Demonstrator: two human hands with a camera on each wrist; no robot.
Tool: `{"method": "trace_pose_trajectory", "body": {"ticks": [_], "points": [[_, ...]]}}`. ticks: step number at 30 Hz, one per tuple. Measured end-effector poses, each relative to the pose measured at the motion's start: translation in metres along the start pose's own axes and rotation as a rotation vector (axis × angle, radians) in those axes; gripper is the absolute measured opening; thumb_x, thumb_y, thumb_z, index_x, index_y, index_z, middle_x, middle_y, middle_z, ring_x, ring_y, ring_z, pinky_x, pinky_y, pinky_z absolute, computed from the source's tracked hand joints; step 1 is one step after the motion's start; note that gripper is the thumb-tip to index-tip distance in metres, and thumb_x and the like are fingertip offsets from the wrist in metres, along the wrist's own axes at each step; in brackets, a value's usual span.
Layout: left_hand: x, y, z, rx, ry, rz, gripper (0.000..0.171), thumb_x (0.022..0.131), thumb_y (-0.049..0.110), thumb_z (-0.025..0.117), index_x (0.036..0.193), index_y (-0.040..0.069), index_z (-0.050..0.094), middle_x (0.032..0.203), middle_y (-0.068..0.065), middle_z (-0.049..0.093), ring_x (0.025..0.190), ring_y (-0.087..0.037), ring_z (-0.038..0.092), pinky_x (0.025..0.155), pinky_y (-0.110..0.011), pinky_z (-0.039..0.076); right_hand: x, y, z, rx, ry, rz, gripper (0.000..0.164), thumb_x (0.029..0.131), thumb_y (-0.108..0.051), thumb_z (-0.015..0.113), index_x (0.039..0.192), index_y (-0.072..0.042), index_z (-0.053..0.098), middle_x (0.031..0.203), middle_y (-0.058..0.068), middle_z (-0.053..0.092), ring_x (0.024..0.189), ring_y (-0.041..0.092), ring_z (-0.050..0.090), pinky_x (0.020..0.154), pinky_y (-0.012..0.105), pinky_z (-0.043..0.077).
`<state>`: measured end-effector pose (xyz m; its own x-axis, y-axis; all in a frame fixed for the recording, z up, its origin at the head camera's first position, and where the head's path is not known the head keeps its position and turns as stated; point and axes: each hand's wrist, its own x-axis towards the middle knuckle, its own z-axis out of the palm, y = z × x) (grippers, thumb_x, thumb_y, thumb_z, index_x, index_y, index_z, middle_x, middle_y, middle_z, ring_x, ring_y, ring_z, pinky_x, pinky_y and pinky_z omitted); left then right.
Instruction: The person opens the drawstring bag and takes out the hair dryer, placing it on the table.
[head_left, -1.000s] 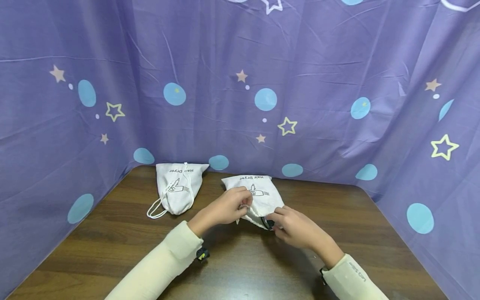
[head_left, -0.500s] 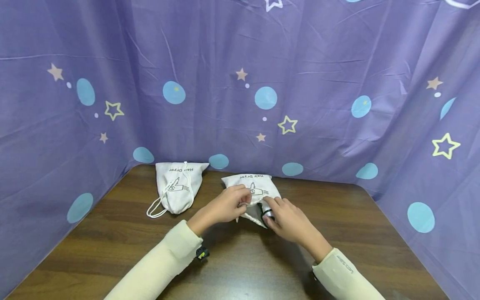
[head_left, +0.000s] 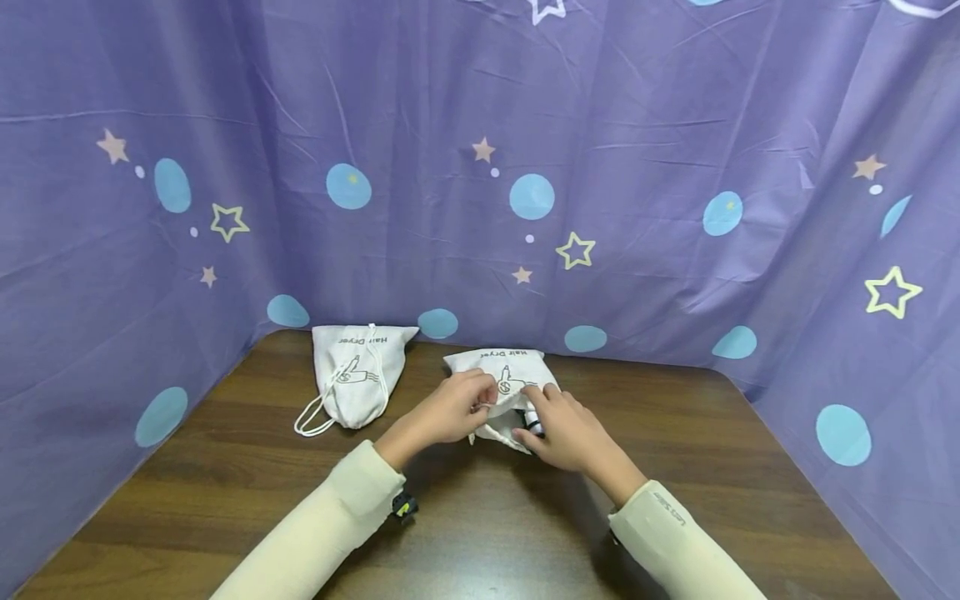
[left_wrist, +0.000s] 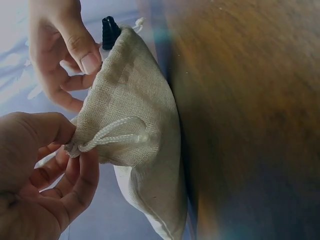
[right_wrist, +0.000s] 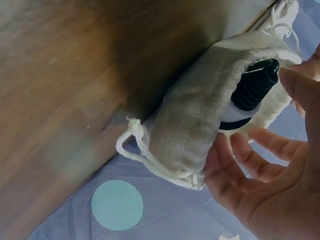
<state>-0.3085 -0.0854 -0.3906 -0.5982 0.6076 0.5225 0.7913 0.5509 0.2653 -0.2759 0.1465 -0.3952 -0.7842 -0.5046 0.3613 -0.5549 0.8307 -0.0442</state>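
A white cloth drawstring bag, printed "Hair Dryer", lies near the back of the table, its mouth gaping toward me. My left hand pinches the mouth's edge by the looped cord. My right hand is at the other side of the mouth, thumb and fingers spread apart. In the right wrist view its fingertips are right at the rim. Inside the mouth shows a white, black-banded object with a black ribbed end; the rest of it is hidden in the cloth.
A second printed drawstring bag lies to the left, drawn closed with its cords trailing. The brown wooden table ends at a purple curtain behind and at both sides.
My right hand has moved left and up onto the mouth's edge, and the mouth has widened, showing more of the white object. My left hand stays at the edge, nearly still.
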Motion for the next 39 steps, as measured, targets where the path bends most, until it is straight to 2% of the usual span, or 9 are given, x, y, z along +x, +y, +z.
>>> {"method": "trace_pose_trajectory", "body": {"ticks": [7, 11, 17, 20, 23, 26, 29, 34, 39], "points": [[0.0, -0.004, 0.001, -0.028, -0.045, -0.029, 0.016, 0.078, -0.001, 0.071, 0.086, 0.01, 0.062, 0.081, 0.0, 0.057, 0.075, -0.012, 0.052, 0.069, -0.028, 0.046, 0.006, -0.002, 0.006, -0.002, -0.018, 0.033, 0.063, 0.087, -0.044, 0.079, 0.133, -0.01, 0.055, 0.101, 0.013, 0.059, 0.084, 0.034, 0.063, 0.067, 0.048, 0.053], [0.002, -0.007, -0.001, -0.082, -0.079, -0.018, 0.011, 0.086, 0.006, 0.071, 0.088, 0.011, 0.062, 0.081, 0.002, 0.058, 0.076, -0.012, 0.055, 0.07, -0.027, 0.048, 0.007, -0.006, 0.008, 0.005, -0.016, 0.074, 0.063, 0.083, -0.038, 0.083, 0.129, -0.007, 0.054, 0.098, 0.015, 0.057, 0.081, 0.035, 0.061, 0.068, 0.048, 0.053], [0.007, -0.014, -0.008, -0.149, -0.052, -0.03, 0.005, 0.096, 0.008, 0.063, 0.091, 0.009, 0.065, 0.081, 0.004, 0.06, 0.076, -0.01, 0.056, 0.071, -0.028, 0.049, 0.006, -0.015, 0.008, 0.047, 0.016, 0.145, 0.056, 0.078, -0.024, 0.088, 0.114, 0.001, 0.054, 0.096, 0.021, 0.055, 0.08, 0.043, 0.06, 0.068, 0.053, 0.053], [0.01, -0.02, -0.011, -0.133, -0.042, -0.044, 0.006, 0.093, 0.004, 0.062, 0.09, 0.008, 0.064, 0.08, 0.002, 0.06, 0.075, -0.011, 0.055, 0.07, -0.029, 0.048, 0.007, -0.018, 0.008, 0.055, 0.016, 0.185, 0.052, 0.077, -0.023, 0.088, 0.108, 0.001, 0.054, 0.097, 0.022, 0.055, 0.083, 0.044, 0.06, 0.067, 0.053, 0.054], [0.012, -0.027, -0.012, -0.079, -0.051, -0.043, 0.013, 0.084, -0.005, 0.062, 0.091, 0.005, 0.064, 0.084, -0.004, 0.061, 0.079, -0.016, 0.057, 0.073, -0.032, 0.05, 0.008, -0.021, 0.009, 0.047, -0.006, 0.216, 0.058, 0.076, -0.027, 0.09, 0.111, 0.001, 0.054, 0.101, 0.023, 0.055, 0.088, 0.044, 0.06, 0.069, 0.053, 0.054], [0.014, -0.036, -0.012, -0.01, -0.094, -0.059, 0.03, 0.075, -0.015, 0.059, 0.098, 0.003, 0.064, 0.094, -0.009, 0.061, 0.09, -0.024, 0.057, 0.084, -0.038, 0.05, 0.009, -0.024, 0.01, 0.029, -0.021, 0.232, 0.069, 0.071, -0.032, 0.094, 0.115, 0.002, 0.053, 0.106, 0.024, 0.055, 0.091, 0.045, 0.059, 0.072, 0.053, 0.055], [0.015, -0.047, -0.011, 0.058, -0.162, -0.122, 0.045, 0.07, -0.018, 0.059, 0.108, 0.005, 0.063, 0.105, -0.01, 0.059, 0.1, -0.029, 0.054, 0.09, -0.043, 0.048, 0.01, -0.026, 0.01, 0.004, -0.018, 0.244, 0.075, 0.066, -0.033, 0.096, 0.116, 0.003, 0.052, 0.105, 0.026, 0.057, 0.089, 0.047, 0.061, 0.072, 0.053, 0.055], [0.015, -0.063, -0.008, 0.098, -0.233, -0.238, 0.059, 0.069, -0.015, 0.063, 0.124, 0.006, 0.06, 0.12, -0.011, 0.057, 0.112, -0.032, 0.052, 0.094, -0.048, 0.047, 0.01, -0.029, 0.01, -0.008, -0.006, 0.277, 0.074, 0.064, -0.032, 0.097, 0.113, 0.004, 0.055, 0.098, 0.026, 0.059, 0.079, 0.046, 0.065, 0.068, 0.053, 0.055], [0.012, -0.08, -0.003, 0.066, -0.216, -0.243, 0.05, 0.075, -0.011, 0.067, 0.124, 0.0, 0.059, 0.124, -0.016, 0.057, 0.115, -0.032, 0.055, 0.1, -0.047, 0.047, 0.011, -0.031, 0.011, -0.016, 0.016, 0.31, 0.062, 0.067, -0.027, 0.093, 0.107, 0.003, 0.056, 0.093, 0.026, 0.061, 0.076, 0.045, 0.066, 0.065, 0.053, 0.054]]}}
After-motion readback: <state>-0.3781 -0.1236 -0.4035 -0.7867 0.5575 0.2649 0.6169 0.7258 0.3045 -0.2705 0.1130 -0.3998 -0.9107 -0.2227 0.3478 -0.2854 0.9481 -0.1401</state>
